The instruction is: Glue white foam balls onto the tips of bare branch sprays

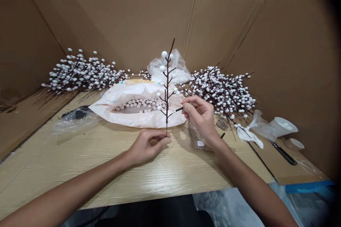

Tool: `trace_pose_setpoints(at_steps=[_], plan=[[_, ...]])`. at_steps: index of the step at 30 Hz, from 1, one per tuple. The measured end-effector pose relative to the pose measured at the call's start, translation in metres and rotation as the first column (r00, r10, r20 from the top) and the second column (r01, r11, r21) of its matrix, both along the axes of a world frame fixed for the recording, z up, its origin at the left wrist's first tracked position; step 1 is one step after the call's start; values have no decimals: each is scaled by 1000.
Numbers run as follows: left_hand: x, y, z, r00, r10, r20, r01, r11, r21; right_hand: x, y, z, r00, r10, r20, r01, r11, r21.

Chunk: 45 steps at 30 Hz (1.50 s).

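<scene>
My left hand [150, 145] pinches the lower end of a dark brown artificial berry branch [167, 88], which stands nearly upright above the table. White balls sit on several of its side twigs, while other twigs are bare. In my right hand [201, 115] a thin black stick with a pale tip, like a small brush [178, 109], is pinched between thumb and fingers. Its tip is at or very near a low right twig of the branch. Behind the branch lies an open white plastic bag [128, 118] with many white balls [141, 103] inside.
Heaps of white-berried branches lie at the back left [82, 72] and back right [221, 92]. A clear bag [170, 67] stands between them. At right are a white cup [283, 127], a black-handled tool [283, 153] and a tape roll [294, 144]. Cardboard walls [160, 14] enclose the table.
</scene>
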<state>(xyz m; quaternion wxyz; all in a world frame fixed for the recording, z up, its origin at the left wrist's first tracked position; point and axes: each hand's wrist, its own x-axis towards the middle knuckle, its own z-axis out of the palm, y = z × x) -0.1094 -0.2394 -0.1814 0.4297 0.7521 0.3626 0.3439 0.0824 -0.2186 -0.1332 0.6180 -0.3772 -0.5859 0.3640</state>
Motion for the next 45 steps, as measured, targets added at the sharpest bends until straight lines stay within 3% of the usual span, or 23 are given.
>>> trace_pose_setpoints(at_steps=[18, 38, 45], plan=[[-1, 2, -5, 1000, -10, -16, 10, 1000, 11, -3, -3, 5, 999, 9, 51, -15, 993, 120], [-4, 2, -7, 999, -6, -39, 6, 1000, -10, -2, -3, 4, 1000, 11, -19, -9, 997, 80], [-3, 0, -5, 1000, -13, -27, 12, 999, -35, -2, -5, 4, 998, 70, -5, -70, 995, 67]])
